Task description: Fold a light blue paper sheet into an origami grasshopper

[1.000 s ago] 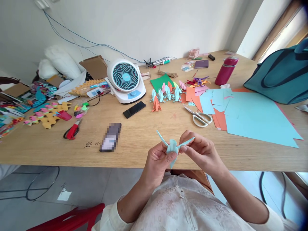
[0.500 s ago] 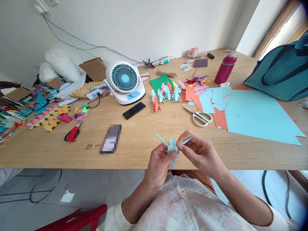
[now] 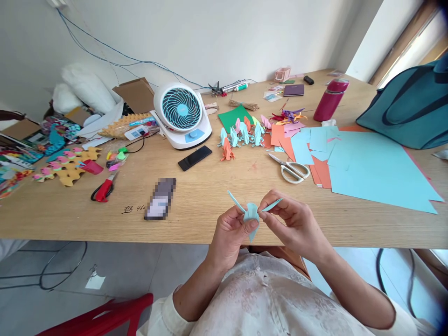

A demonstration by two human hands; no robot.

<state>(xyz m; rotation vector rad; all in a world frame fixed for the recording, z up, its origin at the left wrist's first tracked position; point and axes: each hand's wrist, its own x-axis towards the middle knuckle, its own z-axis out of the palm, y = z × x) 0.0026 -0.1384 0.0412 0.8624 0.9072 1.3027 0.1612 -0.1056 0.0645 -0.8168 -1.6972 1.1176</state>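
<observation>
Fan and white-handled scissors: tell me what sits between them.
In the head view, small folded paper figures, several light blue, one orange at the front, sit between the fan and the white-handled scissors.

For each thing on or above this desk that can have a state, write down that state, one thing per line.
Folded blue paper, held, narrow points spread apart
Left hand, closed on that paper
Right hand, pinching one point
White-handled scissors, lying, blades apparently near closed
Fan, standing; running or not, unclear
Bottle, upright, lid on
Black phone, lying, screen dark
Large blue sheet, lying flat
Paper figures, folded, grouped
Teal bag, upright
</observation>
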